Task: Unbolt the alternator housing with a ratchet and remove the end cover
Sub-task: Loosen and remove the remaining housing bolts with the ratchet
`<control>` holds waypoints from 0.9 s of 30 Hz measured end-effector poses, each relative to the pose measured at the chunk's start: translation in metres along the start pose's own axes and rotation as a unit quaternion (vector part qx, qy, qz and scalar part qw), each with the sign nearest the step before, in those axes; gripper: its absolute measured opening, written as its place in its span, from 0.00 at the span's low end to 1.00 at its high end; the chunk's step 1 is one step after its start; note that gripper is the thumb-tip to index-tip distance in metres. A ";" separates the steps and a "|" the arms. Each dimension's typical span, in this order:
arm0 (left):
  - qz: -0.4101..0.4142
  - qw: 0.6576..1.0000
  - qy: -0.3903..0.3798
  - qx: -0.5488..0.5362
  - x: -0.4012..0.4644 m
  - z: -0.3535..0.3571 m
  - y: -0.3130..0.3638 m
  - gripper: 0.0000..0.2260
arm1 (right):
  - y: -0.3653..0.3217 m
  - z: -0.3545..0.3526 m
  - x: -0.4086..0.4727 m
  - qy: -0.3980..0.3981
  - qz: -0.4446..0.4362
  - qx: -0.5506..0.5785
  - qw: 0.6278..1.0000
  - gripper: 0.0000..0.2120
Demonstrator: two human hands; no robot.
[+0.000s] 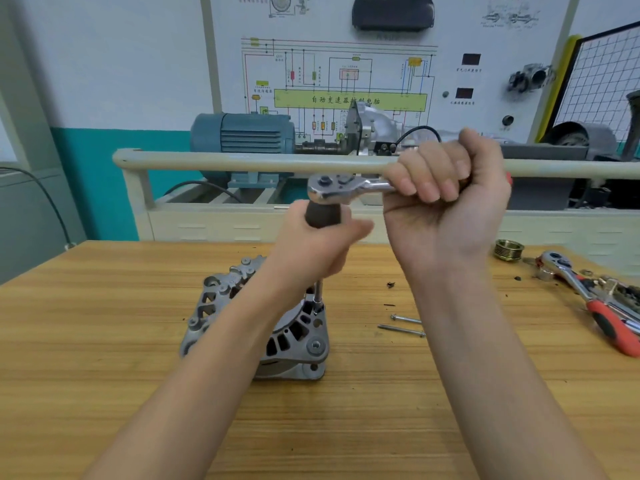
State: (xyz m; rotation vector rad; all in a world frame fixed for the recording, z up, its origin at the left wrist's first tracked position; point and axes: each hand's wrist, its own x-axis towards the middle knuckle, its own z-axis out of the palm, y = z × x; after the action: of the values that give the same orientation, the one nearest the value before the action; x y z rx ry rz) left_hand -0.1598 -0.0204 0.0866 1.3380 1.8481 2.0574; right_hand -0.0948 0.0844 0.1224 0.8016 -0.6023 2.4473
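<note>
A silver alternator (294,337) stands on the wooden table (104,341), partly hidden behind my left forearm. A chrome ratchet (341,188) is held level above it. My right hand (446,199) grips the ratchet's handle, whose red end peeks out past the fist. Under the ratchet head, my left hand (322,244) grips a dark extension handle (323,214). Its thin shaft runs down to a socket (318,303) seated on a bolt at the alternator's upper right edge. Two long bolts (403,325) lie loose on the table, right of the alternator.
At the table's right edge lie a second ratchet with a red handle (588,299), small parts and a brass-coloured pulley (508,250). Dark crumbs dot the wood. Behind the table stands a training rig with a beige rail (242,159), a blue motor (242,135) and a wiring-diagram board.
</note>
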 end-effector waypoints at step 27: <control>0.017 0.996 -0.084 0.005 0.000 -0.009 -0.002 0.16 | -0.013 -0.023 0.014 -0.036 0.044 -0.269 0.961 0.15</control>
State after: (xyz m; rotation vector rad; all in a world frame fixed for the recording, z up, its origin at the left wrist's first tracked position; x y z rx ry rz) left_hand -0.1665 -0.0272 0.0858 1.5039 1.7795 1.8889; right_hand -0.1072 0.1111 0.1177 0.6443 -1.2822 2.1670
